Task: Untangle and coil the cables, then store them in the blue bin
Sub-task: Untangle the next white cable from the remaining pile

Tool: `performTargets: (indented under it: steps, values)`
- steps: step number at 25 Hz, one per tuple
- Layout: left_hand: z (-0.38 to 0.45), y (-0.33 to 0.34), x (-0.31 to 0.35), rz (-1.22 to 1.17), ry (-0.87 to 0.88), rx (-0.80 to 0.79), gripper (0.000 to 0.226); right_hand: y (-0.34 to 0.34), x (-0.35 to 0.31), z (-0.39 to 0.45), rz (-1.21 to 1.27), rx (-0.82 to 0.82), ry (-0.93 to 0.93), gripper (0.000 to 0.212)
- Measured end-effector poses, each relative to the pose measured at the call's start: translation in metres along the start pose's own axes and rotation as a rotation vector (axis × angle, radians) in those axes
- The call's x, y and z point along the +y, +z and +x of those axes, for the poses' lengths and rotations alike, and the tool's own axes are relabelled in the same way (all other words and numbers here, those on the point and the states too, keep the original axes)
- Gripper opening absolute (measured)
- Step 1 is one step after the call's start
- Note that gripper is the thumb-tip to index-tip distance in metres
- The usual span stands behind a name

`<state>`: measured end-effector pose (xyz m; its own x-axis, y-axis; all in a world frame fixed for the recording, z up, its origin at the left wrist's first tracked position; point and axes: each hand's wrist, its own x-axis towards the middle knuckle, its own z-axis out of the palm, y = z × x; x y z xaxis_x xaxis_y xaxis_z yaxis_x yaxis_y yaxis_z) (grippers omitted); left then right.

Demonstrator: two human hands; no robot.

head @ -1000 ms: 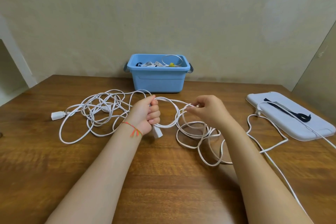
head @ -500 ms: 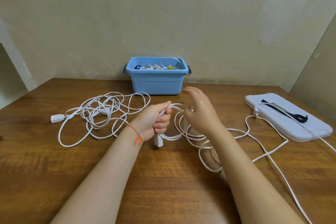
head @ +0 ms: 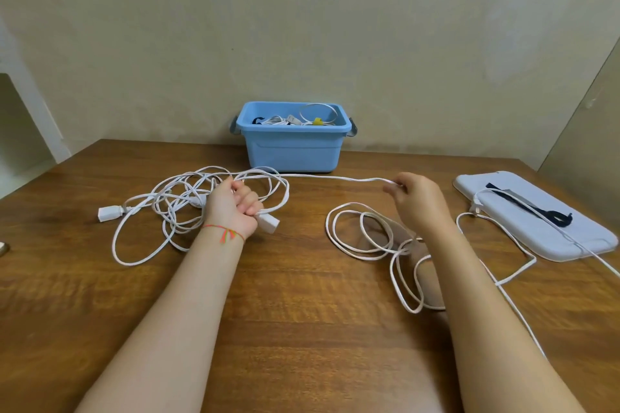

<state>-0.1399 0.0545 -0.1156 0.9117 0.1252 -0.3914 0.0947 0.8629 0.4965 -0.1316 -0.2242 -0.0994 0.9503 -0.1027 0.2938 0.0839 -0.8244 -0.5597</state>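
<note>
Two hands on one white cable (head: 330,177), stretched taut between them above the wooden table (head: 302,329). Left hand (head: 235,208) is fisted around it, white connector (head: 269,222) poking out below the fingers. Right hand (head: 417,199) pinches the line at its fingertips. Loose loops (head: 362,231) lie beneath the right wrist. Blue bin (head: 293,137) sits against the wall, coiled cables inside; its white lid (head: 536,221) lies at right.

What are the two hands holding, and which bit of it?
Both hold the white cable. The left hand grips it near its plug end, fingers curled round it. The right hand pinches a stretch further along, pulled out straight between the hands.
</note>
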Motion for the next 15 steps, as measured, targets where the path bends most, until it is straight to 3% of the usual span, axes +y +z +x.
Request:
performTargets:
  steps: [3,6,11,15]
  values:
    - [0.0,0.0,0.001,0.026,0.021,-0.059,0.04,0.003,-0.004,0.0,0.121,-0.039,0.019,0.011]
    - [-0.004,0.005,0.002,0.136,0.079,-0.12,0.033,-0.002,-0.013,-0.004,0.137,-0.071,-0.111,0.016]
    - [-0.021,0.018,-0.009,0.374,0.244,-0.299,0.026,0.002,-0.04,-0.021,-0.243,-0.402,-0.31,0.011]
    - [-0.032,0.026,-0.021,0.712,0.415,-0.396,0.022,0.009,-0.06,-0.035,0.016,-0.602,-0.457,0.017]
